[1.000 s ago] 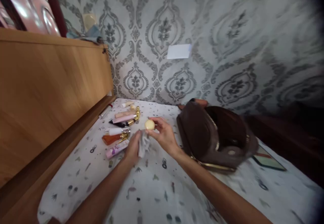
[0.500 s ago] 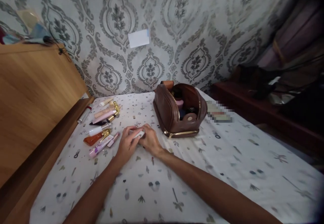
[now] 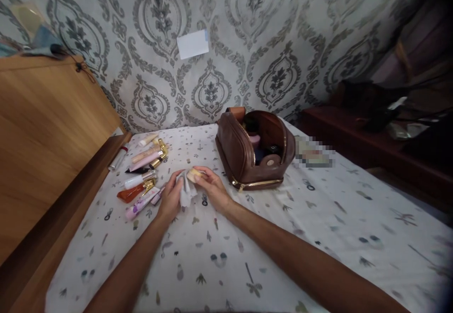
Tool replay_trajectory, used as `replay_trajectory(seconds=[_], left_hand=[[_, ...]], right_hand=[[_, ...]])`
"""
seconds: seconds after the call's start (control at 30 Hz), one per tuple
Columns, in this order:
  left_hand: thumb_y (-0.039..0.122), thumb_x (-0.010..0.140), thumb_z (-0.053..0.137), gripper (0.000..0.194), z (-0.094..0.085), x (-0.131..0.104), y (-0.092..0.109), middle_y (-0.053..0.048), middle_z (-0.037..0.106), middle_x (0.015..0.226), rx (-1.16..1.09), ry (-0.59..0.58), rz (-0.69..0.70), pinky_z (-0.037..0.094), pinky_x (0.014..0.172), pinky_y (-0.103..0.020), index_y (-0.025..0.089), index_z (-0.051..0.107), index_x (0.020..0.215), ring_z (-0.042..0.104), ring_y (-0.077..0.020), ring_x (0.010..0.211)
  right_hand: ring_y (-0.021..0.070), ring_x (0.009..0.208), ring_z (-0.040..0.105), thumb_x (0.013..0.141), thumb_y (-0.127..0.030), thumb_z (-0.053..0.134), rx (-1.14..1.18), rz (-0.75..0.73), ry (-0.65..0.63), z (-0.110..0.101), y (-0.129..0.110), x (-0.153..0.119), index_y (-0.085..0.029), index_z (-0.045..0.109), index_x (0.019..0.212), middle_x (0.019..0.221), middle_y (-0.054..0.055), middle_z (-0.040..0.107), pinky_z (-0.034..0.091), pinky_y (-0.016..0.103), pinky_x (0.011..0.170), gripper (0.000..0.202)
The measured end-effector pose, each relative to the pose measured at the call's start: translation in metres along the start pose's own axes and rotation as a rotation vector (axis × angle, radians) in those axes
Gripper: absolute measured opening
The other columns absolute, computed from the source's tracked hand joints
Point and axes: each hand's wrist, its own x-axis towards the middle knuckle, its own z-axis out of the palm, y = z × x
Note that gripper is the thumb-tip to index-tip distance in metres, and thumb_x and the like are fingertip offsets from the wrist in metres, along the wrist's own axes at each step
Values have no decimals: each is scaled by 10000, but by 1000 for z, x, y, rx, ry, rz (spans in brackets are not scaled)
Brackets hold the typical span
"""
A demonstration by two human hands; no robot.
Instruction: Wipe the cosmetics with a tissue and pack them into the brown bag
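My left hand point(image 3: 171, 195) is closed on a thin white wipe point(image 3: 187, 191), which hangs down in folds from the fingers. In my right hand point(image 3: 215, 189) is a small pale yellow item point(image 3: 193, 175), pinched between thumb and fingers; its exact kind is too small to tell. The two hands are close together, with the wipe touching or just beside the yellow item. To their right stands a brown cosmetic bag point(image 3: 233, 148), unzipped, with a pink item point(image 3: 254, 139) and a round compact point(image 3: 272, 161) showing inside.
Left of my hands lie several cosmetics, among them an orange bottle point(image 3: 130, 193), a purple-patterned tube point(image 3: 139, 205) and a pink tube point(image 3: 143, 162). A wooden cabinet point(image 3: 53, 138) borders the left side. A patterned cloth point(image 3: 219, 275) covers the surface. Behind is the wall point(image 3: 212, 86).
My hands have drawn slightly apart. The wipe now hangs open from the left hand, and the yellow item shows in the right. The view has shifted a little.
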Motion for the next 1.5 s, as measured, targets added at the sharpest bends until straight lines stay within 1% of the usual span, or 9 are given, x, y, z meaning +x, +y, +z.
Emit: replay_trajectory(seconds=[0.1,0.23,0.33,0.47,0.73,1.0,1.2,1.37,1.5], left_hand=[[430,817,634,417,-2,-2,0,-60,655,1223,102,-54,79,419,1011,-351,228,597,1180,570,-242,1174],[375,839,627,517,-9,-6,4,-71,542,1407,371,-61,215,289,1133,-380,225,529,1324,440,-252,1335],[368,893,550,452,-11,-6,8,-78,565,1376,456,-31,279,304,1124,-385,218,543,1319,475,-239,1300],[330,935,478,386,-14,-5,12,-77,629,1209,604,-64,433,394,1035,-375,227,581,1293,558,-222,1163],[237,975,383,419,-12,-12,10,-101,496,1362,858,-254,675,379,1071,-376,269,511,1372,473,-208,1280],[293,976,401,413,-5,-15,12,-94,533,1278,734,-128,607,383,1060,-380,265,500,1377,498,-210,1236],[389,961,423,403,-5,-11,12,-75,603,1297,474,-47,355,332,1095,-372,228,562,1303,502,-227,1255],[491,859,579,357,-12,1,-3,-20,708,898,223,48,118,477,826,-272,195,692,1025,626,-183,881],[565,838,575,432,-14,5,-9,-1,671,774,147,46,67,485,639,-238,183,678,1014,612,-149,707]], right_hand=[[165,822,606,724,-498,748,-8,19,12,-2,1,1,-241,651,1015,900,3,688,466,293,794,400],[183,971,605,765,-511,703,-135,-32,-78,-2,-1,-2,-244,637,1128,1050,21,681,456,315,892,455],[194,1019,593,750,-473,722,-237,-85,-105,-3,-5,-3,-230,660,1094,1085,34,669,458,333,913,425],[180,876,603,668,-407,795,-305,-96,-51,-5,-4,-2,-204,668,960,902,22,668,488,314,808,377],[135,778,616,578,-376,865,58,37,84,-6,0,2,-194,647,846,847,-4,659,506,290,795,392],[112,713,665,623,-357,867,252,276,-108,-3,-11,-1,-178,632,786,742,-9,683,521,212,683,337],[117,770,654,666,-446,825,216,312,-248,-2,-16,-4,-181,694,904,884,29,702,494,192,624,380],[133,775,631,624,-405,845,49,259,-283,-1,-13,-6,-186,677,904,898,20,689,487,226,646,393],[148,783,628,564,-332,868,-138,114,-237,-1,-10,-6,-196,591,820,836,-12,670,482,263,703,401]])
